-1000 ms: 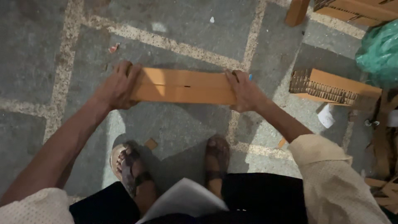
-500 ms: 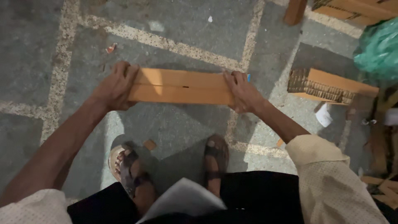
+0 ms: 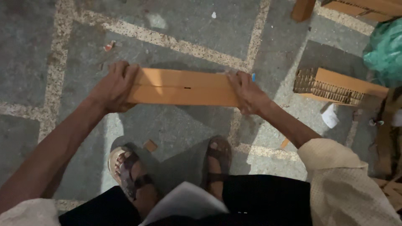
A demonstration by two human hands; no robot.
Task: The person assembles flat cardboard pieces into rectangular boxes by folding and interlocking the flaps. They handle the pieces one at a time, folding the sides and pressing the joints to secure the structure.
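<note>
A flat folded cardboard piece (image 3: 184,87) is held level above the stone floor (image 3: 197,37), centre of view. The left hand (image 3: 112,87) clasps its nine o'clock end, the right hand (image 3: 247,92) its three o'clock end — fingers curled over the far edge. It looks light, fairly stiff yet creasable, so the short ends seem the soundest hold. At three o'clock lies an orange corrugated carton (image 3: 339,86); at two o'clock a green plastic bag (image 3: 387,52) — no labels discernible.

- One head-worn view, looking steeply down at the floor (image 3: 188,37).
- Close: the left hand (image 3: 113,88) and right hand (image 3: 247,92) sit mid-frame, feet below them.
</note>
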